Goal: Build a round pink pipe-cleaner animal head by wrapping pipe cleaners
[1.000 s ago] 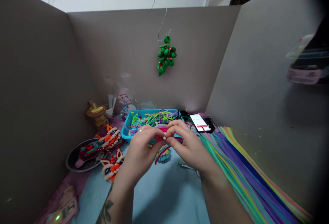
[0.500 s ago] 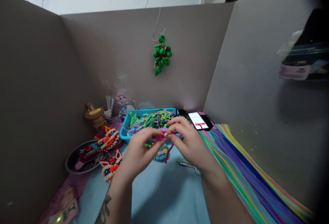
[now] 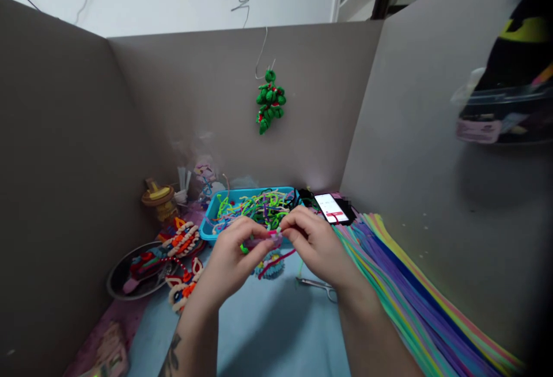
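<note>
My left hand (image 3: 231, 256) and my right hand (image 3: 313, 244) meet over the blue table mat (image 3: 268, 325), fingers pinched together on a small pipe-cleaner craft piece (image 3: 263, 241) with pink and green parts. A pink pipe cleaner (image 3: 276, 261) trails down from it between the hands. Just under the hands lies a small round teal and yellow craft piece (image 3: 270, 264). Behind the hands stands a blue tray (image 3: 211, 215) full of tangled coloured pipe cleaners.
Long pastel pipe cleaners (image 3: 415, 302) lie in a sheaf at the right. A phone (image 3: 330, 208) lies lit behind them. Metal scissors (image 3: 317, 286) rest by my right wrist. Finished crafts (image 3: 184, 238) and a dark dish (image 3: 129, 273) are at the left. A green ornament (image 3: 268, 100) hangs on the grey partition.
Both hands stay pinched on the craft piece and shift slightly. The trailing pink pipe cleaner has swung. The camera has tilted a little.
</note>
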`<state>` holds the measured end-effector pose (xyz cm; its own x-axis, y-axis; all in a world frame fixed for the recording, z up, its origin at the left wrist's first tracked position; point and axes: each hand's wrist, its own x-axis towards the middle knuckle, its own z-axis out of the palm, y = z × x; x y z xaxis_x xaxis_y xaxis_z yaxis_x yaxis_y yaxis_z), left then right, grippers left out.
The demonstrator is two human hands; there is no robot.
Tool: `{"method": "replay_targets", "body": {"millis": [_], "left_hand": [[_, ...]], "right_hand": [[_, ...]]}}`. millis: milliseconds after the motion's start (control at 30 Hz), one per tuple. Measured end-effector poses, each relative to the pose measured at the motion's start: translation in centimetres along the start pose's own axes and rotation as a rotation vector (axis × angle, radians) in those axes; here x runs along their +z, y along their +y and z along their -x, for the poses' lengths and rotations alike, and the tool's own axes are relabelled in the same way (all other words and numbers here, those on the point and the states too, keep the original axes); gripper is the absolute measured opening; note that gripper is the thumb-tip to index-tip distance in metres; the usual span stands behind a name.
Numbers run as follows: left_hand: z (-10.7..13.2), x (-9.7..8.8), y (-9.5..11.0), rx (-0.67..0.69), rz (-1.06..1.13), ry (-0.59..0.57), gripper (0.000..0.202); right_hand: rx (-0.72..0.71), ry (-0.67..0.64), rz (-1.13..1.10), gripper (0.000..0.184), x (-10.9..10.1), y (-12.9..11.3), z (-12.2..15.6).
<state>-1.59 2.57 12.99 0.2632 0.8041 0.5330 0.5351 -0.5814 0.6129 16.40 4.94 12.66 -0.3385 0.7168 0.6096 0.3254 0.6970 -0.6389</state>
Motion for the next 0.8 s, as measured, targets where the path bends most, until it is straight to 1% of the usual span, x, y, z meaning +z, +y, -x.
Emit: {"method": "replay_targets", "body": {"millis": [167, 300, 500, 667, 800], "left_hand": [[0.15, 0.04, -0.07, -0.031, 0.031, 0.004, 0.013], [0.28, 0.04, -0.49, -0.065, 0.035, 0.025, 0.016], [0.16, -0.07, -0.45, 0.015, 0.036, -0.004, 0.008], [0.16, 0.07, 0.01, 0.038, 0.004, 0.005, 0.006], [0.09, 0.34, 0.11, 0.084, -0.033, -0.002, 0.004]], "right_hand": [[-0.047, -0.011, -0.043, 0.019, -0.26, 0.16, 0.05], [-0.052, -0.019, -0.086, 0.018, -0.37, 0.02, 0.04], [-0.021, -0.02, -0.146, 0.017, -0.24, 0.12, -0.02], [-0.011, -0.025, -0.114, 0.015, -0.13, 0.11, 0.01], [0.031, 0.015, -0.096, 0.015, 0.28, -0.06, -0.12]]}}
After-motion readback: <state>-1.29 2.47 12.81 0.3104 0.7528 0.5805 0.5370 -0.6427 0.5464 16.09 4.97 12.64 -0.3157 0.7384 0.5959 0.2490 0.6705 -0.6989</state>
